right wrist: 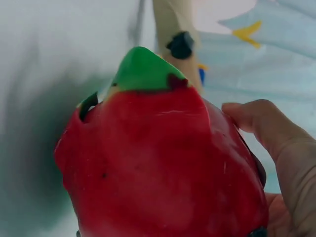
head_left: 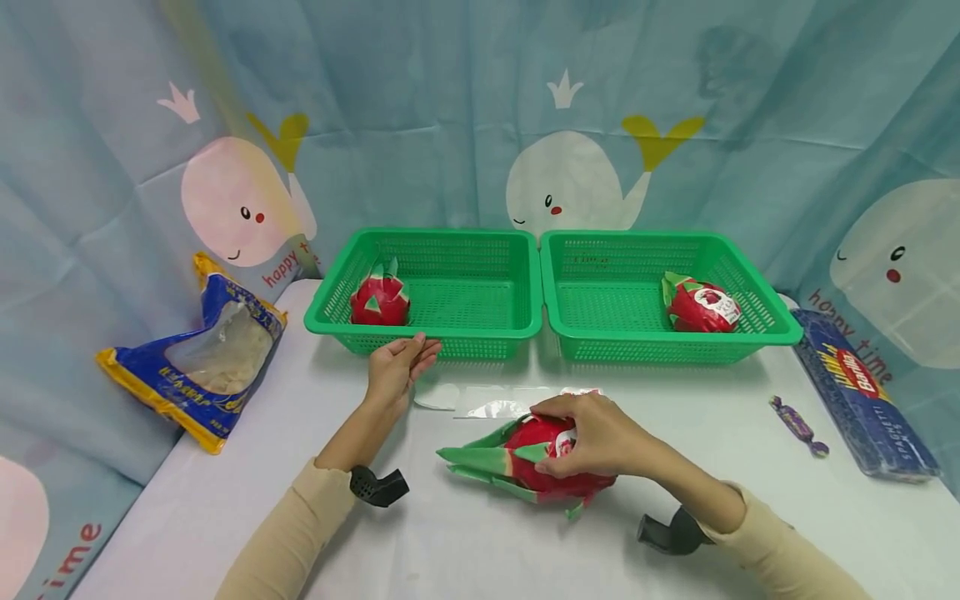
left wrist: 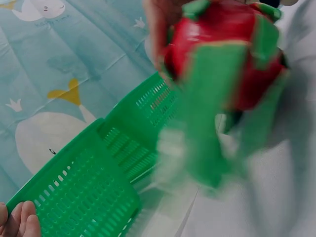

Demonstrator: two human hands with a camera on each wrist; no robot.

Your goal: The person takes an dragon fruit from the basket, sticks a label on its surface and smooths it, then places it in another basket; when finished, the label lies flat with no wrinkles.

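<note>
My right hand grips a large dragon fruit from above, over the near middle of the table. The fruit is red with long green leaf tips pointing left and a white label partly under the fingers. It fills much of the right wrist view, with the thumb against its side. With thumb and curled fingers, my left hand pinches the front rim of the left green basket. One dragon fruit lies in that basket's left end; another dragon fruit, labelled, lies in the right green basket.
At the far left, a blue and yellow bag leans near the curtain. A blue spaghetti pack and a purple wrapped candy lie on the right. Clear flat plastic pieces lie before the baskets. A whale-print curtain hangs behind.
</note>
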